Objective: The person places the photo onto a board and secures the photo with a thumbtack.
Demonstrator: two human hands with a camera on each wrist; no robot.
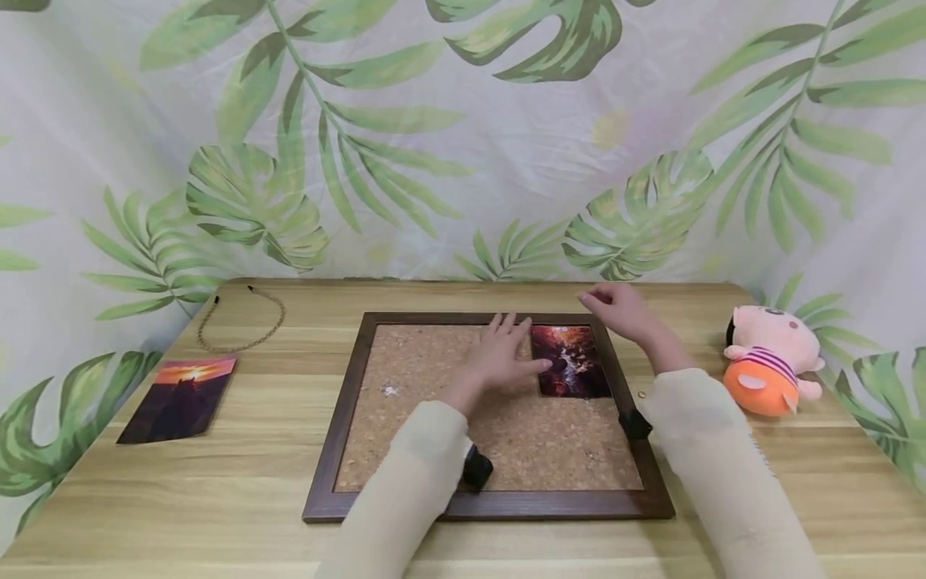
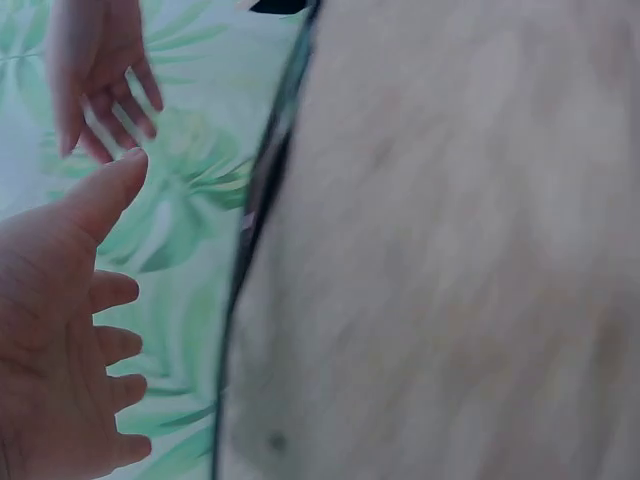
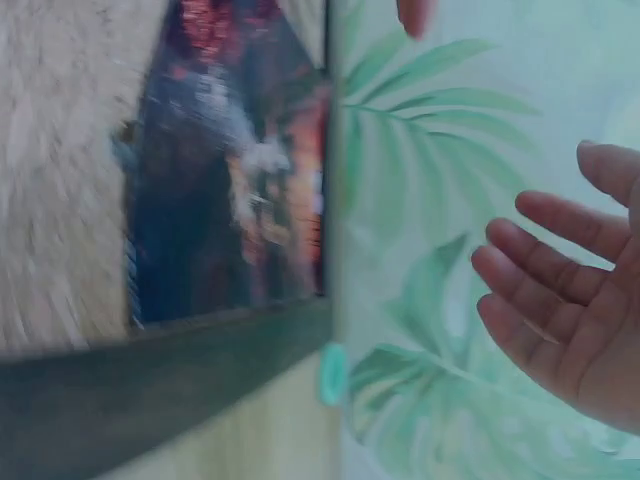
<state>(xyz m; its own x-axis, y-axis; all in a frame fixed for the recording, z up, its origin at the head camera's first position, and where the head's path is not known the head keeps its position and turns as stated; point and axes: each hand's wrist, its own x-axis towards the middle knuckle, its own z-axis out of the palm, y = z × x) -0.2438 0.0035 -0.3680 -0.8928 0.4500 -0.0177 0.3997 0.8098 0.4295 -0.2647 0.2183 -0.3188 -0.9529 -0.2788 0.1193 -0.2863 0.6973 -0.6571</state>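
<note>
A dark-framed cork board [image 1: 427, 378] lies on the wooden table. In its upper right corner is a dark red and black photo [image 1: 579, 370], set against the frame. My left hand [image 1: 495, 358] hovers over or rests on the cork beside the photo's left edge, fingers spread; whether it touches is unclear. The left wrist view has that hand [image 2: 50, 330] holding nothing. Past the board's top right corner, my right hand [image 1: 625, 314] is raised with loosely bent fingers. Nothing shows in its palm [image 3: 590, 300] in the right wrist view.
A sunset photo [image 1: 181, 398] and a cord loop with dark ends [image 1: 283, 318] lie at the left. On the right sits a pink and orange plush toy [image 1: 770, 362]. A tiny round object [image 1: 641, 395] is between board and toy. A leaf-printed cloth [image 1: 521, 177] hangs behind.
</note>
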